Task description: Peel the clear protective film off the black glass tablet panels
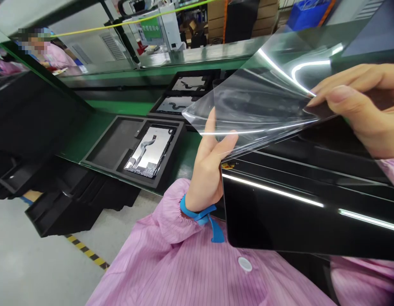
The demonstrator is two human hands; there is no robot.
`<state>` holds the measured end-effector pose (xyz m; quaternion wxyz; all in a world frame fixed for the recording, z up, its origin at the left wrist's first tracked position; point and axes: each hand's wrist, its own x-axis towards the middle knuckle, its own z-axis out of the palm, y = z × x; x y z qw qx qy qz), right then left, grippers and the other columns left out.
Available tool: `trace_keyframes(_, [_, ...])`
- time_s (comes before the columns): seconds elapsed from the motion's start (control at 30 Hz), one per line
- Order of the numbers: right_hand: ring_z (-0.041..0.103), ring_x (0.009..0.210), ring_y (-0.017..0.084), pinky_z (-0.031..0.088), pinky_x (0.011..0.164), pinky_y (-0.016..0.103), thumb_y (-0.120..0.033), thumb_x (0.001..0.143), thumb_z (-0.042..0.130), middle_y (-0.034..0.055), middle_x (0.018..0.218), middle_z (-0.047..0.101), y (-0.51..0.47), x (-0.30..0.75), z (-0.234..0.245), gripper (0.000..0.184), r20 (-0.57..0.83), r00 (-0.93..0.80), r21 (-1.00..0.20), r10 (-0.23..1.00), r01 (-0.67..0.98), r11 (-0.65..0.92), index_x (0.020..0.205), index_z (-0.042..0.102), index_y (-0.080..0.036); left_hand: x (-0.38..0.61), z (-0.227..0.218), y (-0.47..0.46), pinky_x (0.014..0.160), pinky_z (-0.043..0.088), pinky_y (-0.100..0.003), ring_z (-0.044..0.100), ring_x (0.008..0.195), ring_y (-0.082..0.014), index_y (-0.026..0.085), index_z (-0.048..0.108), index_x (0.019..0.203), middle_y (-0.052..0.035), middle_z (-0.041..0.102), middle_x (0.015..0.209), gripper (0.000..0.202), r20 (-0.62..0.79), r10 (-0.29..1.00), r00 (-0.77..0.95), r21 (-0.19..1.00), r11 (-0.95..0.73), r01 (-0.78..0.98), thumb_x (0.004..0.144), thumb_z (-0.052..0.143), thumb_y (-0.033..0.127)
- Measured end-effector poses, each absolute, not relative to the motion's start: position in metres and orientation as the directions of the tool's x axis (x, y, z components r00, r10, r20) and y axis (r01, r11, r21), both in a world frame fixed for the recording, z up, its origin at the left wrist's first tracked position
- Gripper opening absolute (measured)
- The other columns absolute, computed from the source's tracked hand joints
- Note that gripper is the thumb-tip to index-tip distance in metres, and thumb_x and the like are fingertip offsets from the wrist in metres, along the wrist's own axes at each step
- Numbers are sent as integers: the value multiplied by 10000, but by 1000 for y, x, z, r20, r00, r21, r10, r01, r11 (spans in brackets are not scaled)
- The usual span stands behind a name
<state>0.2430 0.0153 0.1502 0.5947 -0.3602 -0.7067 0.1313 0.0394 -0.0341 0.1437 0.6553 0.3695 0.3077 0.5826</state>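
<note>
A glossy black screen panel (295, 221) lies tilted in front of me, close to my chest. My left hand (209, 165) grips its upper left edge, thumb on top, with a blue strap at the wrist. My right hand (356, 102) pinches a corner of a clear plastic film (248, 106) between thumb and forefinger. The film is lifted off the panel and curls up toward the conveyor. Both sleeves are pink and striped.
A green conveyor (97, 127) runs across, carrying black foam trays (104, 148), each holding a panel with its silver back up. More black trays (56, 208) are stacked low at the left. Another person in pink (53, 55) sits at the far left.
</note>
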Motion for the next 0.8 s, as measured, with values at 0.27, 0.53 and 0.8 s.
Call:
trace_keyframes(0.27, [628,736,144,489,666,291,-270,908,564,80,809,665,22,256,149,198,772,-208,-442,600,502,743,787,653,-141,25,101,-18,1190,180,-344,188,1449,-204,268,355,1448,51,319,1538,659,137,978,160,904,-57,-424,827,565,201])
trace_keyframes(0.53, [635,909,169,540,985,281,-303,872,541,-4,781,659,-42,200,147,211,705,-709,381,-25,348,856,698,657,-268,1,47,-35,1103,358,-333,429,1339,-243,476,284,1433,123,515,1400,808,-35,998,-45,901,12,-434,731,664,350])
trace_keyframes(0.8, [606,996,151,506,1011,197,-308,818,592,-78,955,677,-54,194,148,138,608,-770,624,-194,313,716,769,718,-332,-15,30,-33,413,425,-195,451,393,-112,584,560,1168,71,475,407,674,6,995,101,795,56,-603,600,796,307])
